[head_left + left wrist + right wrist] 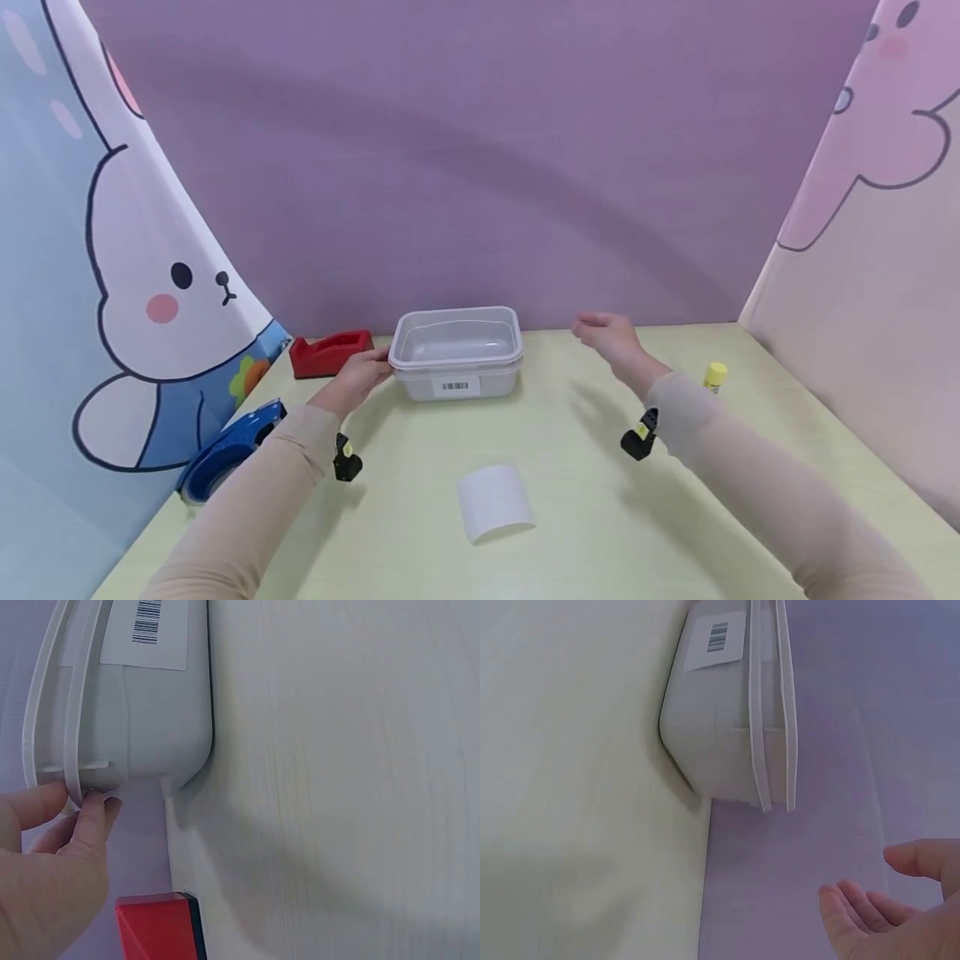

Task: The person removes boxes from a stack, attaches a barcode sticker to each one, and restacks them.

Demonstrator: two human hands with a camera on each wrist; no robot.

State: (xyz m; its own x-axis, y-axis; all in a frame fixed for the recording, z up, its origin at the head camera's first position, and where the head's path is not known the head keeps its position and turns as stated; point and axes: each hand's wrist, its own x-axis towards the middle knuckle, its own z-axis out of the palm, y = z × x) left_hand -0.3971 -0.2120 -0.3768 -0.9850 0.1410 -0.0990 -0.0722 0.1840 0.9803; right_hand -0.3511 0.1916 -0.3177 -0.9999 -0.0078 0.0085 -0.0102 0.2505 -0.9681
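Two pale plastic food containers, one nested in the other [495, 382], stand at the back middle in the head view, with a barcode label [456, 386] on the front. My left hand [362, 379] pinches the rim at their left end. In the left wrist view its thumb lies at the gap between the two rims [73, 735], with fingers curled under the lower one. To the right of the containers, my right hand [613, 343] hovers apart from them. Its thumb and fingers [859, 907] are spread and hold nothing.
A red tape dispenser [322, 358] sits just left of the containers. Further forward on the left is a blue tape dispenser [240, 437]. A curved white sheet [495, 500] lies at the table's front middle. Beyond the right forearm stands a yellow-capped glue stick [716, 375]. Fabric walls enclose the table.
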